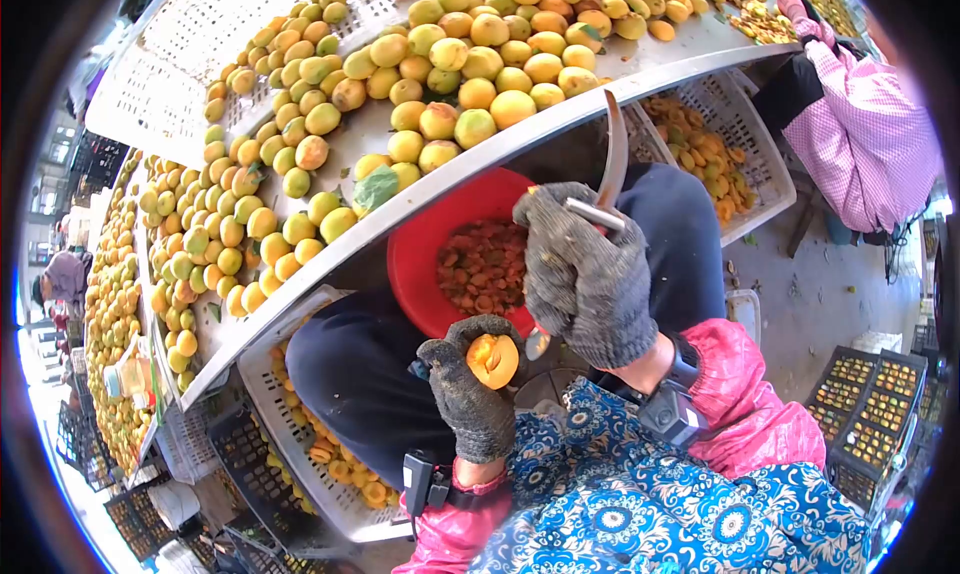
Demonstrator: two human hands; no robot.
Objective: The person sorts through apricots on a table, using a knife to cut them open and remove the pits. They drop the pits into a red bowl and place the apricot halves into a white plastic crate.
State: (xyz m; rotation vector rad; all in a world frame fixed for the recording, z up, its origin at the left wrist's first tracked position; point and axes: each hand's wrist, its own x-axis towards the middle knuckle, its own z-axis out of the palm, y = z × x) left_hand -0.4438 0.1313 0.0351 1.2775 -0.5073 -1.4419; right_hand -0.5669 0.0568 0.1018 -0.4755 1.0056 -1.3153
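Note:
My left hand (468,389), in a grey knit glove, is closed around a cut apricot (493,361) whose orange inner side faces up. My right hand (588,274), gloved likewise, is wrapped round a curved knife (614,149), its blade pointing up and away from me. Below the same fist shows a rounded metal tip (538,343), like a spoon end, close to the apricot; its shaft is hidden by the glove. Between my knees stands a red basin (412,279) with many brown apricot pits (480,269) inside.
A metal-edged table (330,257) heaped with whole apricots (475,126) curves ahead. White crates of apricot halves stand at left (375,526) and right (775,202). Another person in a pink checked sleeve (850,124) is at right. Stacked black trays (848,454) hold fruit.

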